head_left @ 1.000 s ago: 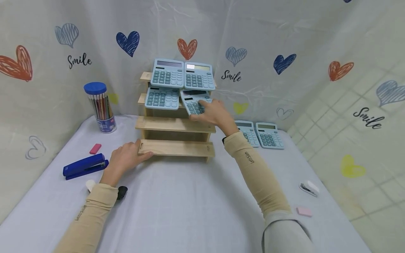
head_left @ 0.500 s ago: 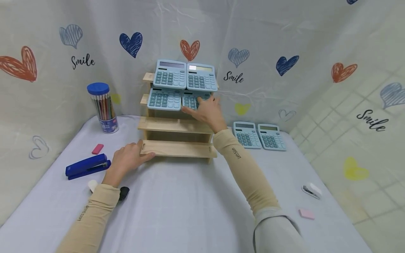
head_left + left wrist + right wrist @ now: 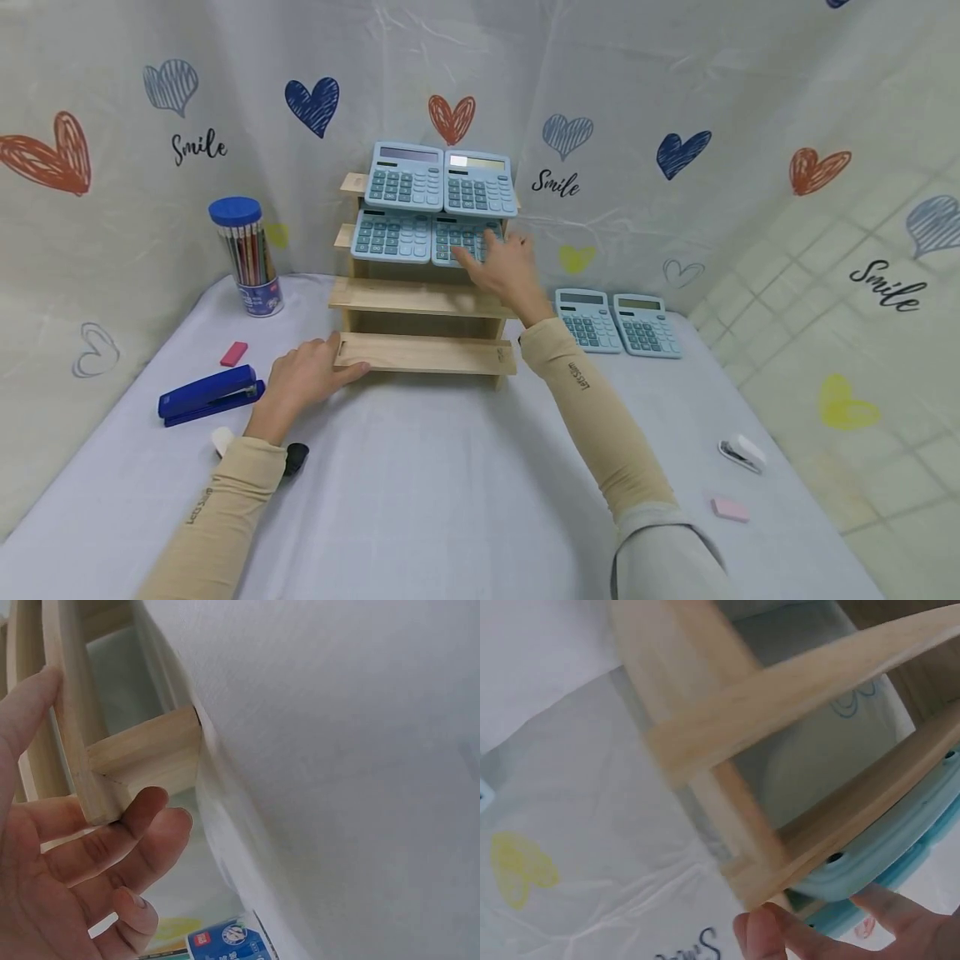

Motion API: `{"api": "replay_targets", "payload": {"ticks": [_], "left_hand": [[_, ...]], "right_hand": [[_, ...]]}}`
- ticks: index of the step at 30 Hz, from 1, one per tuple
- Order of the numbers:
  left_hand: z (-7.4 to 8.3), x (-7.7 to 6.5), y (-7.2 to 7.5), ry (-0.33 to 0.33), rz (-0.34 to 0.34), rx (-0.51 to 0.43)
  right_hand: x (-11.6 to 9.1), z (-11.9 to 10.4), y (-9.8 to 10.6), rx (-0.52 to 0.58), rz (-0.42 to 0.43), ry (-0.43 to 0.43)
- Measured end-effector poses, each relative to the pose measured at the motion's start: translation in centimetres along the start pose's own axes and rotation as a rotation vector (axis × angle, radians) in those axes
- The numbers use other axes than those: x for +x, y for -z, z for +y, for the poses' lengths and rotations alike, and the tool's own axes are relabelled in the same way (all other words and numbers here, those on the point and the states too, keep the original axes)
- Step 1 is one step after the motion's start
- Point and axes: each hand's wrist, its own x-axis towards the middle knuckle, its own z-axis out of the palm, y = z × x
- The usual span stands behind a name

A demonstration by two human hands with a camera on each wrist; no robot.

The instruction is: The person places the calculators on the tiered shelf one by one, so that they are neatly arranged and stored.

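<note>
Pale-blue plastic marks the second-tier right calculator [image 3: 467, 236], which sits square beside its left neighbour [image 3: 392, 237] on the wooden rack [image 3: 423, 297]; a second ago it hung tilted under the person's fingers, and half a second ago the hand covered more of it. The right hand [image 3: 506, 267] has since drawn back a little toward its lower right edge. That arm reaches forward and up from the lower right, thumb and forefinger spread apart in front of the keys; whether the fingertips touch the calculator I cannot tell from the head view, though the right wrist view shows the fingers close against the shelf corner. The left hand [image 3: 303, 375], unchanged in place, grips the left end of the bottom board, thumb along the front and fingers bent around the corner. Six calculators show in all: two on the top tier, two on the second, and two side by side on the worktop [image 3: 420, 483] to the right. The rack has four boards. Around it stand or lie one blue-lidded pencil tub [image 3: 247, 258], two staplers, one blue [image 3: 206, 396] and one small and white [image 3: 744, 452], and two erasers, one deep pink [image 3: 234, 354], one pale pink [image 3: 730, 509].
</note>
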Motion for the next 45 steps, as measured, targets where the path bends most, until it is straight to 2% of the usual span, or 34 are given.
{"api": "replay_targets", "payload": {"ticks": [4, 7, 11, 14, 20, 23, 28, 38, 42, 45], "left_hand": [[-0.1, 0.0, 0.1, 0.003, -0.001, 0.009], [-0.1, 0.0, 0.3, 0.005, -0.001, 0.018], [-0.2, 0.0, 0.4, 0.007, -0.005, 0.027], [-0.3, 0.0, 0.5, 0.011, -0.014, 0.03], [-0.3, -0.1, 0.6, 0.016, -0.027, 0.033], [-0.3, -0.1, 0.6, 0.019, -0.031, 0.03], [-0.2, -0.1, 0.4, 0.02, -0.045, 0.019], [0.2, 0.1, -0.2, 0.001, -0.03, 0.015], [0.3, 0.1, -0.1, -0.002, -0.015, 0.02], [0.3, 0.1, 0.0, -0.002, -0.005, 0.024]], "right_hand": [[-0.9, 2.9, -0.2, 0.099, 0.071, 0.018], [-1.5, 5.7, -0.5, 0.163, 0.088, -0.024], [-2.0, 9.6, -1.6, 0.133, 0.068, -0.106], [-2.3, 12.2, -2.6, 0.085, 0.007, -0.158], [-3.0, 16.0, -4.0, 0.048, -0.242, -0.248], [-3.1, 17.2, -4.6, 0.045, -0.332, -0.3], [-2.9, 18.8, -5.8, 0.031, -0.408, -0.354], [-2.9, 21.1, -7.3, 0.022, -0.386, -0.41], [-2.9, 21.1, -7.4, 0.027, -0.392, -0.421], [-2.9, 20.9, -7.3, 0.073, -0.415, -0.454]]}}
